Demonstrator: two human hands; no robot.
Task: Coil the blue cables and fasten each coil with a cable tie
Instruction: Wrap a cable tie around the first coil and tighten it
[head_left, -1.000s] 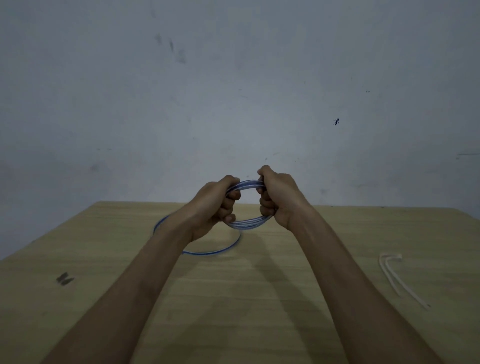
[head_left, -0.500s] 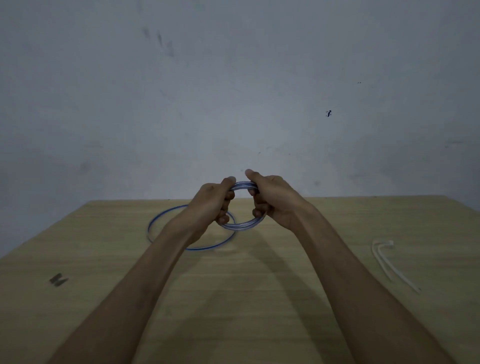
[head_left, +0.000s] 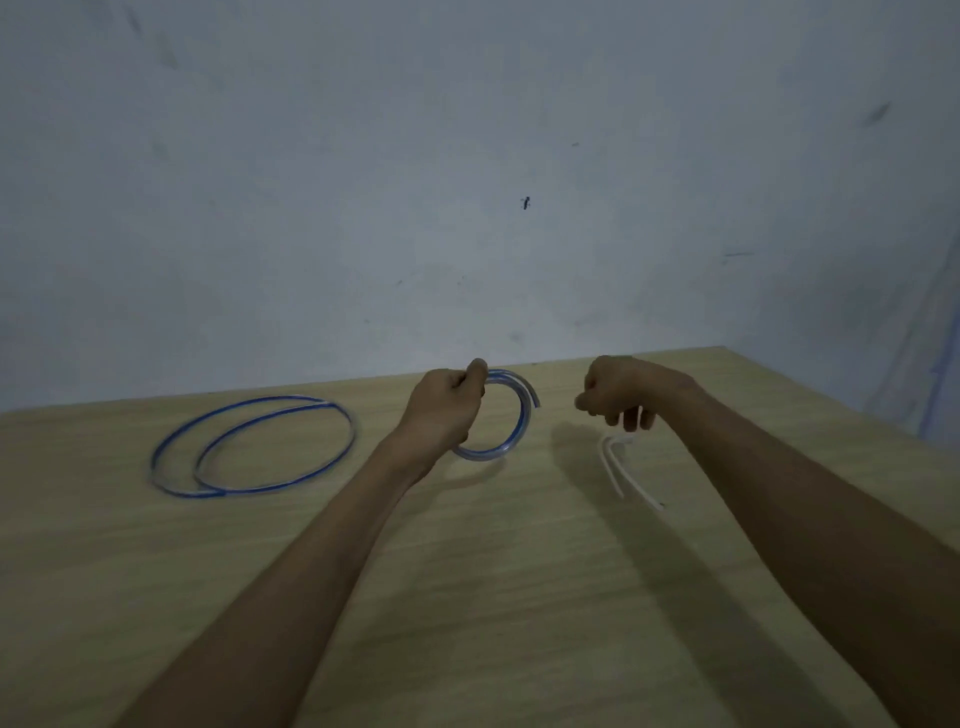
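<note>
Head camera, from where the person stands: the left hand (head_left: 441, 410) is closed round a small, tight coil (head_left: 523, 423) of blue cable. Thumb and curled fingers grip the coil's near-left side and hold it just above the wooden table (head_left: 519, 571), close to the far edge. The rest of the blue cable (head_left: 270, 399) lies flat on the table well to the left, in two wide overlapping loops. The right hand (head_left: 623, 395) hangs apart from the coil, knuckles up and fingers curled downward. It is blurred, so I cannot tell whether they pinch anything. Just below it, two white cable ties (head_left: 613, 470) lie side by side on the table. A scuffed pale wall (head_left: 467, 156) stands behind.
</note>
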